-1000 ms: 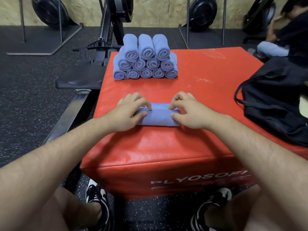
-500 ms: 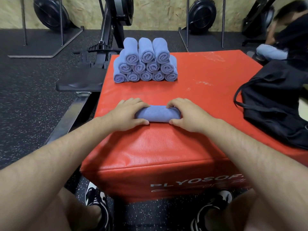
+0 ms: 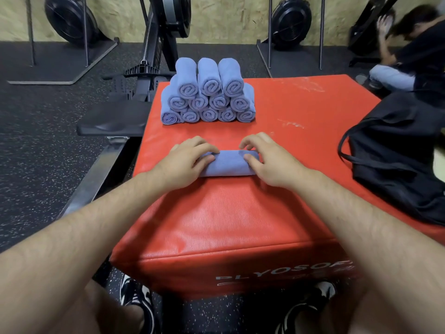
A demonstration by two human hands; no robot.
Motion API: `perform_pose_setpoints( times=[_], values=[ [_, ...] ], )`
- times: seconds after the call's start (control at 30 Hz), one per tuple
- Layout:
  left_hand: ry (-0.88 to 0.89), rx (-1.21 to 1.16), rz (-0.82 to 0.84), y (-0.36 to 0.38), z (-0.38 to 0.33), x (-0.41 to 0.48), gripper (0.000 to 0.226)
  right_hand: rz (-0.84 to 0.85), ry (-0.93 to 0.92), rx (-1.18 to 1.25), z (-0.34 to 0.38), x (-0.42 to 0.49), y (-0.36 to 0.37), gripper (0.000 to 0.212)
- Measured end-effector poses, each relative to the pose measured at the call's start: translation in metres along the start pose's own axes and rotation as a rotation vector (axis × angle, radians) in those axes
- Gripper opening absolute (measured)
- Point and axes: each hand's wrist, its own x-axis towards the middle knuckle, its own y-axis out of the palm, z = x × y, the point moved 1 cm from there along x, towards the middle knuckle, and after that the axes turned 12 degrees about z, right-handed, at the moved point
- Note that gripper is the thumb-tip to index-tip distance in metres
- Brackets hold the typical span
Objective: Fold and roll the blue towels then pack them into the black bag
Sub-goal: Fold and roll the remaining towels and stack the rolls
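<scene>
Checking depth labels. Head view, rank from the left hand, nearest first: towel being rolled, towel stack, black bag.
1. towel being rolled: in the left hand, its left end gripped.
2. towel stack: straight ahead, apart.
3. black bag: far right.

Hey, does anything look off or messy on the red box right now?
Mostly tidy. The bottom-left roll in the towel stack looks flatter and looser than its neighbours, and the red box has white scuff marks on top. Nothing looks spilled.
</scene>
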Motion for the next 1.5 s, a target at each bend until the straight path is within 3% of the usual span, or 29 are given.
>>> perform_pose_setpoints(
  times=[0.07,0.17,0.27,0.4,0.63,0.87,1.1,1.3,1.5],
  values=[
    [-0.053,0.02,0.057,0.003,0.004,0.003,0.055,0.034,0.008,-0.032,-0.003,0.004,0.001,0.024],
    [-0.116,0.056,0.181,0.01,0.011,0.007,0.081,0.141,0.044,-0.039,-0.01,0.01,0.005,0.051],
    [-0.16,0.003,0.265,0.011,0.018,0.015,0.094,0.2,0.073,-0.013,-0.014,0.019,0.005,0.064],
    [-0.113,-0.153,0.294,0.002,0.029,0.025,0.088,0.223,0.09,-0.002,-0.018,0.039,0.001,0.065],
    [-0.116,-0.267,0.025,-0.024,0.063,0.036,0.076,-0.018,0.002,0.147,-0.012,0.078,0.005,0.056],
    [-0.149,-0.281,0.075,-0.024,0.08,0.034,0.061,0.02,0.027,0.13,-0.015,0.097,0.026,0.051],
    [-0.217,-0.041,0.128,-0.015,0.08,0.034,0.063,0.025,0.11,0.037,-0.008,0.098,0.036,0.055],
    [-0.2,0.11,0.068,-0.019,0.057,0.033,0.066,0.013,0.123,-0.095,0.005,0.087,0.022,0.063],
    [-0.152,0.152,-0.003,-0.015,0.026,0.039,0.068,-0.017,0.119,-0.213,0.015,0.073,0.01,0.058]
  ],
)
